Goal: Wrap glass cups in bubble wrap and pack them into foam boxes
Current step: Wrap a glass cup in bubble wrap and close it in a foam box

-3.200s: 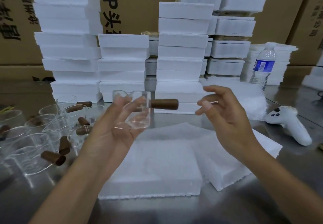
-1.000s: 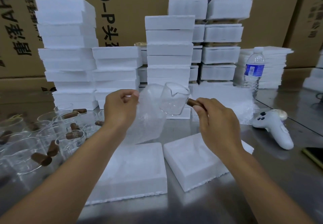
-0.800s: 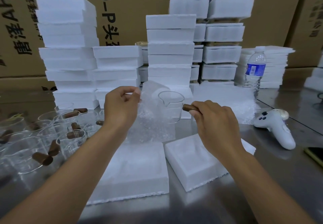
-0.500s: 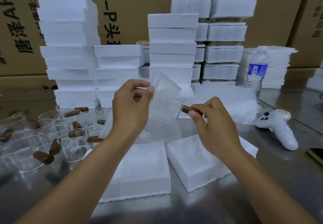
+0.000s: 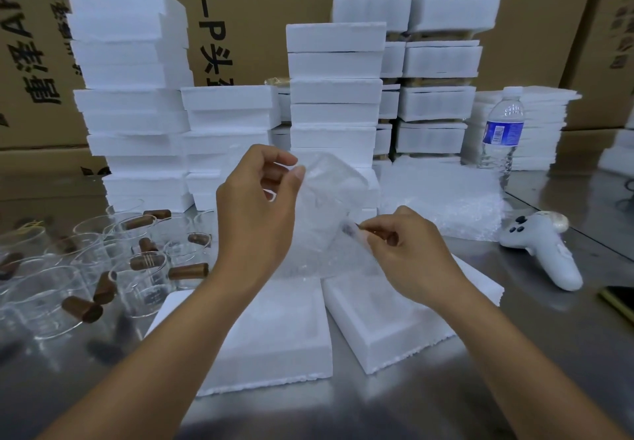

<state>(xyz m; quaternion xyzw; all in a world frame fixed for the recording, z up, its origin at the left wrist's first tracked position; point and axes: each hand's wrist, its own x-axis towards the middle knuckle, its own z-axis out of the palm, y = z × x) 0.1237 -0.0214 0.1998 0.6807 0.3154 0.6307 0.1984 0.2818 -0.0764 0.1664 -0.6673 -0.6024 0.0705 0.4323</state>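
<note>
A sheet of bubble wrap [image 5: 326, 213] hangs in front of me and covers the glass cup, whose body is only faintly visible through it. My left hand [image 5: 255, 213] pinches the sheet's top edge. My right hand [image 5: 408, 251] grips the cup's brown handle [image 5: 353, 230], which pokes out by the fingertips. Below them, two open foam box halves lie on the steel table: one [image 5: 274, 333] near the middle and one [image 5: 398, 316] to its right. Several more glass cups with brown handles [image 5: 103, 268] stand at the left.
Tall stacks of white foam boxes [image 5: 336, 96] line the back, in front of cardboard cartons. A pile of bubble wrap sheets [image 5: 442, 196] lies at the right, with a water bottle [image 5: 502, 134] behind it, a white controller [image 5: 545, 251] and a phone [image 5: 621, 302] at the right edge.
My left hand has pulled the bubble wrap up and over the cup, which was bare a second ago. My right hand has lowered slightly, still on the handle.
</note>
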